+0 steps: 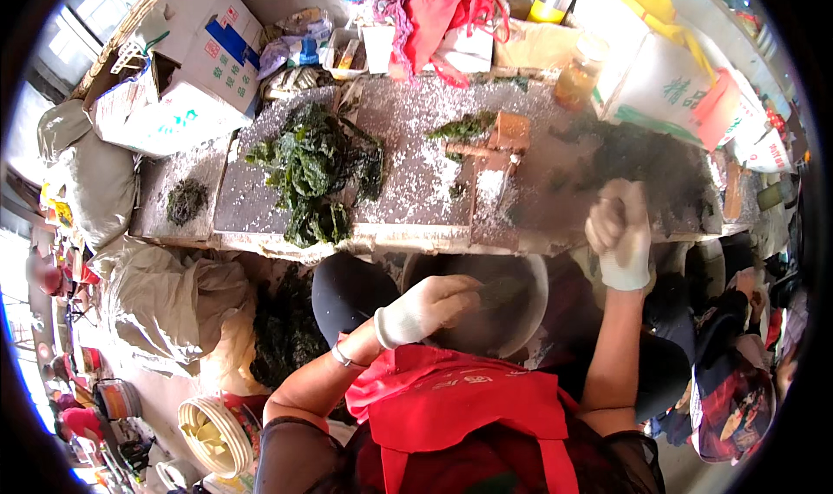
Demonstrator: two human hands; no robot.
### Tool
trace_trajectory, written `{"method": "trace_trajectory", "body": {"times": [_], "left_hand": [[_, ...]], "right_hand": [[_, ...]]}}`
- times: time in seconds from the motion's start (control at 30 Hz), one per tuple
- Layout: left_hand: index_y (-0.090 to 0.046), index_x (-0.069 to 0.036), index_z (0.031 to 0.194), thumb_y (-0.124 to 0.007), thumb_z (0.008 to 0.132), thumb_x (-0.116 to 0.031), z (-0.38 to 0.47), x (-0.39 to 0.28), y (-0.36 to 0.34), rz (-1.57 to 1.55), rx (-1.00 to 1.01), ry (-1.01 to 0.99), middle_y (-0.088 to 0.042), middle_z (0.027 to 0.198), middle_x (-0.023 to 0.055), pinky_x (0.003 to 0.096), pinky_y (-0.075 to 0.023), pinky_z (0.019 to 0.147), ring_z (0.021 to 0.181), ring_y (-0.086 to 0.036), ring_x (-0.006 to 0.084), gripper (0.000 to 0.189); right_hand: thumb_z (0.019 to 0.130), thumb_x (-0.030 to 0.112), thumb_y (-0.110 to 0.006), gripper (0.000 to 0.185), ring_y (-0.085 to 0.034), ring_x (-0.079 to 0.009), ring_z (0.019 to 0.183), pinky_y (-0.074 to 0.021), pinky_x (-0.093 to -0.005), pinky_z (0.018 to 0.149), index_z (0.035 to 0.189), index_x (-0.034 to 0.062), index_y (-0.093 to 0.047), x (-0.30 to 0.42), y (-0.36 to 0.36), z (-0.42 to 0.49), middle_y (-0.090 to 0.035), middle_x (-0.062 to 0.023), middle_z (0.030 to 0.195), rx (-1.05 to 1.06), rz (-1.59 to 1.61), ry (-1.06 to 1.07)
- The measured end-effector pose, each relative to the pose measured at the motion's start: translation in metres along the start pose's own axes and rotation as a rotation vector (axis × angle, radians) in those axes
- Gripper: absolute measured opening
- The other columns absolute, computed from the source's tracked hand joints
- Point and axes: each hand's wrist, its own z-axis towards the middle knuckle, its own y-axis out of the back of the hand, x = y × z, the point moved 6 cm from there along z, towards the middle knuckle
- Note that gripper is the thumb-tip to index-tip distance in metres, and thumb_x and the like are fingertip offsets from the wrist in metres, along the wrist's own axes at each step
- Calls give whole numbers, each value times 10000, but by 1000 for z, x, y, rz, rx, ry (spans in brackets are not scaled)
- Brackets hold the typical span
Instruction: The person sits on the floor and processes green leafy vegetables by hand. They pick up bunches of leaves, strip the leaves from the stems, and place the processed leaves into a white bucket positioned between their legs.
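My left hand [429,308], in a white knit glove, hangs over a round basin [540,298] below the table edge; its fingers are blurred, and whether they hold anything is unclear. Also gloved, my right hand [618,224] is raised over the table's front edge at the right, fingers curled and blurred by motion. Dark seaweed [651,162] lies blurred just beyond it. A pile of wet green seaweed [309,162] rests left of centre on the table [410,201], which is strewn with coarse white grains. A small wooden block [511,131] stands near a short seaweed strip [462,127].
Cardboard boxes [195,58] stand at the back left and a white carton [657,84] at the back right. A jar [578,77] is near the carton. A dark tangled clump [187,201] lies far left. Sacks [169,298] and a bucket [215,435] are beside me. People sit at right.
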Motion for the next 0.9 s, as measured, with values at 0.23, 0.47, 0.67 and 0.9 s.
{"method": "trace_trajectory", "body": {"times": [0.23,0.47,0.67,0.9], "left_hand": [[-611,11,1190,-494,983,-148,10,-15,-3,73,135,85,-683,947,114,309,-526,786,863,-662,186,287],[-586,-4,1175,-455,981,-109,1,-16,23,231,140,41,-637,933,77,269,-530,658,801,-654,145,257],[-628,-5,1094,-569,929,-104,-4,-28,20,182,27,4,-664,996,119,345,-526,773,895,-664,241,202],[-680,4,979,-679,898,-133,-15,-47,14,360,-101,-293,-665,859,127,332,-531,657,756,-667,266,159]], "right_hand": [[989,259,-549,452,-657,-255,1025,-484,-369,945,1361,13,-480,-98,-84,-11,-659,-189,1164,712,-1412,-740],[974,307,-545,346,-664,-278,874,-458,-341,885,1146,10,-591,-73,-65,-29,-681,-182,902,683,-1354,-883],[1000,303,-506,338,-646,-205,824,-506,-314,785,1005,-9,-635,-63,-69,-37,-674,-109,868,517,-1204,-893],[991,279,-536,311,-542,-136,621,-524,-346,624,984,-23,-612,-93,-29,-65,-537,-20,687,-7,-439,-1205]]}}
